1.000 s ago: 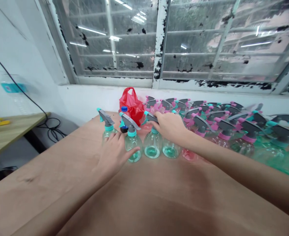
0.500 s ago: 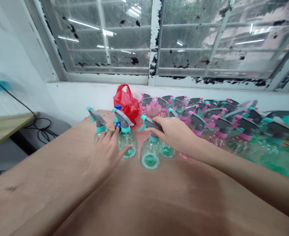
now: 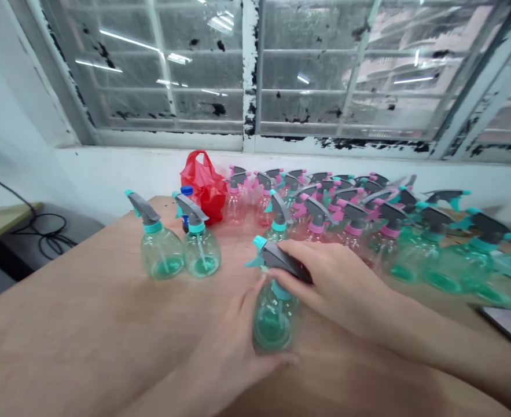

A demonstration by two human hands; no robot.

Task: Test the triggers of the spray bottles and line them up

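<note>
- In the head view, a clear, green-tinted, round-bellied plastic spray bottle [image 3: 276, 327] is now tilting in front of the others, nearer the wearer than half a second ago.
- The right hand [image 3: 328, 269] is gripping its grey trigger head, thumb and fingers closing around it.
- The left hand [image 3: 238, 341] is no longer lingering by two matching green-tinted plastic spray bottles [image 3: 162, 255]; it is curving half-open around the held bottle's left side, blur hiding whether it is gripping or only touching.
- Both hands are therefore now attending to one bottle, which is standing out from the rest; whether its base is touching the bare wooden table [image 3: 107, 330] is not showing.
- A cluster of pink- and green-tinted plastic spray bottles [image 3: 450, 263] is filling the right side, and a red plastic bag [image 3: 207, 191] is sitting behind.
</note>
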